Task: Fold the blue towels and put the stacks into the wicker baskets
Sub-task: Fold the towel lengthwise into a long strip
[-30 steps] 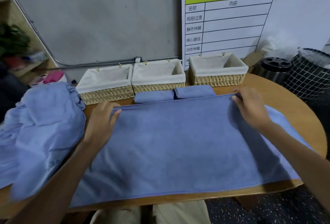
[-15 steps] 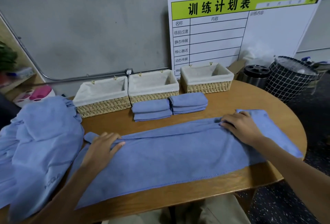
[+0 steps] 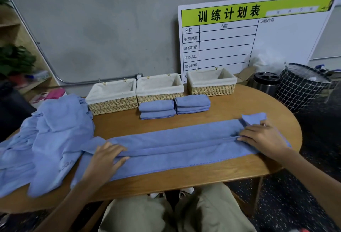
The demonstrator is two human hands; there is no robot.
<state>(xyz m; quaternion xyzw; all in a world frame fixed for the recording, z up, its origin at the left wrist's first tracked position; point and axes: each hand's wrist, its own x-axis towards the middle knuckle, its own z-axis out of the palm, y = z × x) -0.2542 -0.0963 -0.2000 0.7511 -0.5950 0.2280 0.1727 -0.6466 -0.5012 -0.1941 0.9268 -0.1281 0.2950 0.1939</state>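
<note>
On near table (image 3: 184,178): blue towel (image 3: 175,145) folded lengthwise, long axis left-right; left hand (image 3: 106,159) and right hand (image 3: 262,137) pressing flat on ends, gripping nothing.

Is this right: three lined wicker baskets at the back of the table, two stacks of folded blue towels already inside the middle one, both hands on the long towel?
Not quite. The head view shows the two stacks of folded blue towels on the table in front of the baskets, not inside the middle basket. The rest holds: three lined wicker baskets at the back, left hand and right hand on the long towel.
</note>
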